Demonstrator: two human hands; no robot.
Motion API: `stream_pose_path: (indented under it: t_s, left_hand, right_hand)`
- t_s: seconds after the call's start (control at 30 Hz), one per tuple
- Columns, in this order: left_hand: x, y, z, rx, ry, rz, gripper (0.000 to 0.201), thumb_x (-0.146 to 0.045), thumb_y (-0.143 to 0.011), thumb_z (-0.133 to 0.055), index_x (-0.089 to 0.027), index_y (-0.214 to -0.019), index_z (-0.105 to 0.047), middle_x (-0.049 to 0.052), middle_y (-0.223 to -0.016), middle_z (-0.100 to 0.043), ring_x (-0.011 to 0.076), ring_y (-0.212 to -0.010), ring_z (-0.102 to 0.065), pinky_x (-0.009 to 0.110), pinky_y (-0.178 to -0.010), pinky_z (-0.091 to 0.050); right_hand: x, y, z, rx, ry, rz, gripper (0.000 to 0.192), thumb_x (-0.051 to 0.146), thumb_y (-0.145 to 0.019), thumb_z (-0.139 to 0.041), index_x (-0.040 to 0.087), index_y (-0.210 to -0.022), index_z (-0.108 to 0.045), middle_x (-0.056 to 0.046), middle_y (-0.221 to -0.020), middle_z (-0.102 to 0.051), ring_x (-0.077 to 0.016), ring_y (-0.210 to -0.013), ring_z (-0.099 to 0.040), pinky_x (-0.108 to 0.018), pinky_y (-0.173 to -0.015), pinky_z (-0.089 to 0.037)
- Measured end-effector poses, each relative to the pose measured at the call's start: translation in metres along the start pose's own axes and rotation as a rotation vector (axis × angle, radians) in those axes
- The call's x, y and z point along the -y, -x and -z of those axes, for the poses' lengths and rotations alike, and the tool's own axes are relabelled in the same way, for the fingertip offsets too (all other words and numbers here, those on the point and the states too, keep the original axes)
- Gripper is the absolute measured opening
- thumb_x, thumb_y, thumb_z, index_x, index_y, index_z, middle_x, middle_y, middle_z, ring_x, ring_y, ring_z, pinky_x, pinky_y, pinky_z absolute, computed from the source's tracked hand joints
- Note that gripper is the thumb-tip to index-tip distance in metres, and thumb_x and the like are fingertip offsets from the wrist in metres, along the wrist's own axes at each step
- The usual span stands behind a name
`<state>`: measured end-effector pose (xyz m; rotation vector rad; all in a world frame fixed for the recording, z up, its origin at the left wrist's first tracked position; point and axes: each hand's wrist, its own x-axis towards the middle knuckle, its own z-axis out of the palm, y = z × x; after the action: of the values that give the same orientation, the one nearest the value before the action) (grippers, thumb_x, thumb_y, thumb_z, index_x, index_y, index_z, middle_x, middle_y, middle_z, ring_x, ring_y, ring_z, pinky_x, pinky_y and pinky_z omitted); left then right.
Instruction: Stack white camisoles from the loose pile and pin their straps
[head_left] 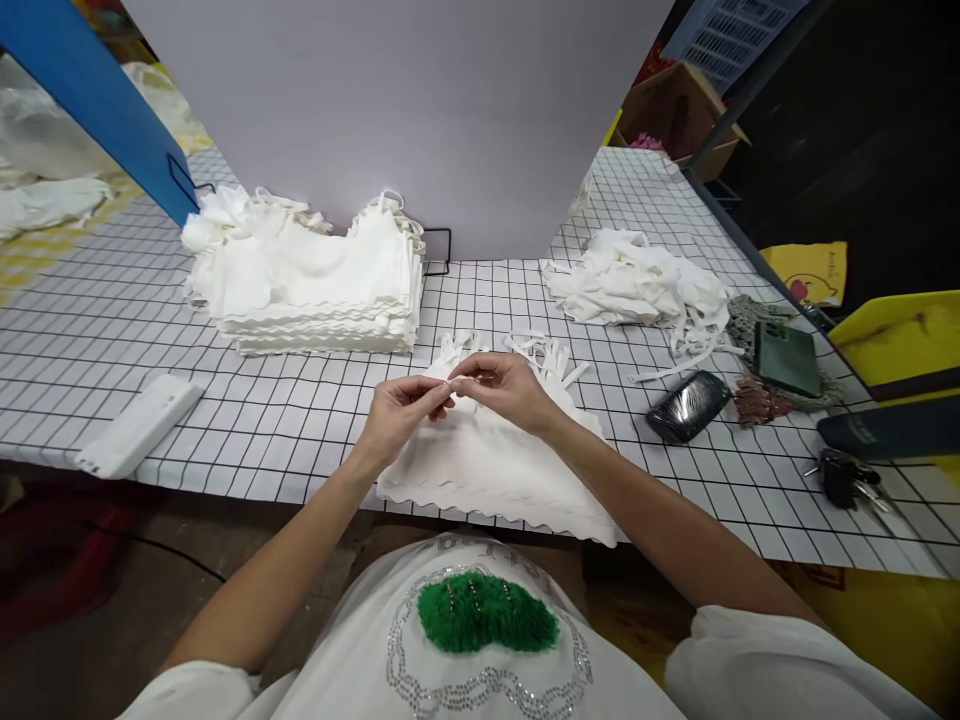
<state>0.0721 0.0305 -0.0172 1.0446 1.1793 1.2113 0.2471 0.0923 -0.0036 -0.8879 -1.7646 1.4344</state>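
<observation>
One head-worn camera is looking forward and down from above the wearer's shirt [345, 650], facing the tabletop [285, 420] at close range; the left hand [401, 408] and right hand [514, 388] are occupying mid-frame.

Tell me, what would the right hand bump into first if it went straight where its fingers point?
Most likely the left hand: the right hand points across toward it, and the two look very close together. I can't tell for sure whether they touch.
</observation>
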Motion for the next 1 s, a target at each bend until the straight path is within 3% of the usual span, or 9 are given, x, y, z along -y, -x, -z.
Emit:
stream_pose_path:
  t_s: [0.07, 0.17, 0.27, 0.33, 0.43, 0.57, 0.7, 1.0]
  left_hand:
    - [0.005, -0.004, 0.003, -0.009, -0.146, -0.094, 0.021, -0.039, -0.079, -0.078, -0.018, -0.085, -0.077, 0.005, -0.079, -0.073, 0.0172, -0.071, -0.064, 0.033, -0.068, -0.052]
    - [0.017, -0.012, 0.011, 0.012, -0.555, -0.220, 0.016, -0.032, -0.079, -0.078, -0.021, -0.090, -0.073, 0.005, -0.092, -0.072, 0.0224, -0.088, -0.063, 0.039, -0.081, -0.050]
    - [0.028, -0.017, 0.015, 0.062, -0.925, -0.187, 0.024, -0.029, -0.073, -0.082, -0.022, -0.092, -0.070, 0.004, -0.091, -0.067, 0.0256, -0.094, -0.058, 0.045, -0.089, -0.043]
    - [0.031, -0.018, 0.016, 0.085, -1.017, -0.134, 0.022, -0.030, -0.073, -0.083, -0.022, -0.088, -0.069, 0.003, -0.090, -0.065, 0.0258, -0.095, -0.057, 0.046, -0.091, -0.040]
    - [0.031, -0.019, 0.015, 0.124, -0.976, -0.095, 0.016, -0.029, -0.076, -0.079, -0.022, -0.080, -0.065, 0.002, -0.090, -0.067, 0.0248, -0.095, -0.056, 0.044, -0.091, -0.037]
    - [0.030, -0.019, 0.014, 0.116, -0.834, -0.056, 0.021, -0.034, -0.075, -0.080, -0.024, -0.089, -0.069, 0.003, -0.092, -0.072, 0.0245, -0.091, -0.058, 0.047, -0.097, -0.032]
    - [0.031, -0.019, 0.013, 0.105, -0.754, -0.095, 0.022, -0.047, -0.080, -0.073, -0.025, -0.077, -0.074, 0.002, -0.076, -0.071, 0.0224, -0.081, -0.057, 0.045, -0.096, -0.031]
    - [0.031, -0.017, 0.013, 0.130, -0.608, -0.115, 0.010, -0.032, -0.079, -0.073, -0.026, -0.075, -0.079, -0.001, -0.063, -0.066, 0.0184, -0.067, -0.055, 0.038, -0.084, -0.036]
  right_hand:
    - [-0.001, -0.003, 0.006, -0.022, 0.051, 0.015, 0.014, 0.032, -0.080, -0.069, 0.018, -0.080, -0.070, -0.003, -0.080, -0.070, -0.0166, -0.077, -0.063, -0.032, -0.073, -0.050]
    - [-0.004, -0.009, 0.019, 0.000, 0.239, 0.011, 0.011, 0.028, -0.083, -0.065, 0.018, -0.080, -0.068, -0.003, -0.084, -0.070, -0.0174, -0.083, -0.063, -0.034, -0.080, -0.048]
    - [-0.011, -0.013, 0.029, 0.056, 0.421, -0.007, 0.009, 0.024, -0.084, -0.061, 0.018, -0.078, -0.067, -0.004, -0.085, -0.070, -0.0169, -0.081, -0.060, -0.032, -0.077, -0.044]
    - [-0.016, -0.015, 0.030, 0.097, 0.475, -0.009, 0.009, 0.021, -0.084, -0.060, 0.018, -0.078, -0.066, -0.004, -0.085, -0.070, -0.0164, -0.080, -0.059, -0.031, -0.075, -0.043]
    - [-0.024, -0.016, 0.028, 0.152, 0.504, 0.011, 0.008, 0.019, -0.084, -0.060, 0.018, -0.079, -0.065, -0.004, -0.085, -0.068, -0.0166, -0.081, -0.059, -0.030, -0.076, -0.042]
    - [-0.031, -0.016, 0.025, 0.235, 0.530, 0.034, 0.009, 0.016, -0.083, -0.058, 0.018, -0.077, -0.064, -0.005, -0.082, -0.066, -0.0189, -0.084, -0.056, -0.032, -0.077, -0.041]
    - [-0.038, -0.017, 0.024, 0.311, 0.541, 0.060, 0.011, 0.015, -0.084, -0.056, 0.019, -0.078, -0.064, -0.005, -0.078, -0.065, -0.0222, -0.089, -0.052, -0.035, -0.079, -0.041]
    - [-0.035, -0.018, 0.027, 0.480, 0.558, 0.053, 0.012, 0.015, -0.086, -0.056, 0.018, -0.081, -0.067, -0.004, -0.072, -0.061, -0.0242, -0.095, -0.048, -0.043, -0.088, -0.037]
